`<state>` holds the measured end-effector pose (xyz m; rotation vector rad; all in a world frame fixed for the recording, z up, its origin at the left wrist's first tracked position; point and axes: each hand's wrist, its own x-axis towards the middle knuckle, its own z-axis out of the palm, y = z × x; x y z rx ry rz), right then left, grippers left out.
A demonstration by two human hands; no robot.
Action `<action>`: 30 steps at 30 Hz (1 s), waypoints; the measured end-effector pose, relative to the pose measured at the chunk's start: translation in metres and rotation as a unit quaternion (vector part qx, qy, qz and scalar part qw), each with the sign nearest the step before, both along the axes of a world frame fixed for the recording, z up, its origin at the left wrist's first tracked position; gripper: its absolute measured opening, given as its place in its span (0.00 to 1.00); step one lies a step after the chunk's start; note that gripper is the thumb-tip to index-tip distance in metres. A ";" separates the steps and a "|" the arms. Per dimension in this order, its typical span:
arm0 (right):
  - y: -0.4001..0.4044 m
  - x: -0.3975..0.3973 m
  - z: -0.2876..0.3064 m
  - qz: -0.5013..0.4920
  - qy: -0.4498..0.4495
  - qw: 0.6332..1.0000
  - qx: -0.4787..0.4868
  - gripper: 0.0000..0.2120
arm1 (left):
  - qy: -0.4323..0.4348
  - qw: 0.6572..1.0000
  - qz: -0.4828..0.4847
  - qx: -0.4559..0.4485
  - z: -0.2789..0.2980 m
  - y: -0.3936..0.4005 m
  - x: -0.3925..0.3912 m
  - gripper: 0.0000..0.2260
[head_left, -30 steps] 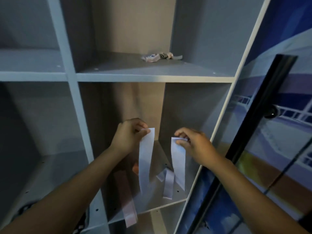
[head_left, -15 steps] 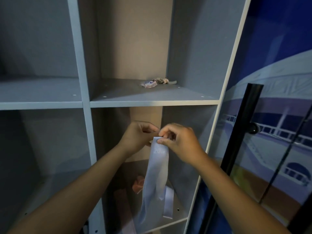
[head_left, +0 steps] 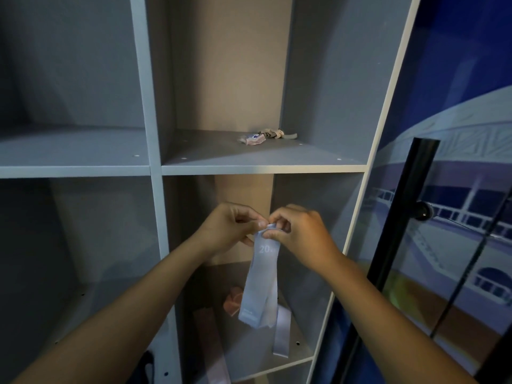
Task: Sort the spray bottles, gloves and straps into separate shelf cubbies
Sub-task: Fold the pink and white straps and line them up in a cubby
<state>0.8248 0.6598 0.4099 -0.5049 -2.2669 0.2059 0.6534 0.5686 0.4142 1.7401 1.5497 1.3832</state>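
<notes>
Your left hand (head_left: 227, 231) and right hand (head_left: 300, 234) meet in front of the lower right cubby. Both are curled, fingertips pinching the top ends of a pale blue strap (head_left: 261, 284) folded double. It hangs straight down from the pinch, with "20" printed near the top and its lower ends dangling just above the cubby floor. It looks as if you are matching the two ends to fold it, so this strap is in hand, not yet put away.

Below and behind it, on the floor of the same lower cubby (head_left: 293, 353): a second pale strap (head_left: 281, 333) lying flat, a pinkish strap (head_left: 212, 347) running out over the front edge, and a small crumpled pink item (head_left: 233, 299) further back. Whether that is a glove or a rolled strap is not clear. This cubby appears to be the strap pile, partly built.

One level up, the upper cubby (head_left: 263, 162) holds a small bundle (head_left: 264, 136) near the back: crumpled material with a band around it, too small to identify.

The left-hand cubbies are dim and nothing can be made out in them. No spray bottles are in view, and no gloves for certain. Judgement: straps under way, the rest unconfirmed, so the task reads as early to middle.
</notes>
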 end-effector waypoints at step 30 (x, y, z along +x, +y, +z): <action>0.014 0.016 -0.102 0.185 0.003 0.908 -0.375 0.03 | 0.024 0.999 -0.007 -0.039 -0.096 -0.010 -0.008 0.06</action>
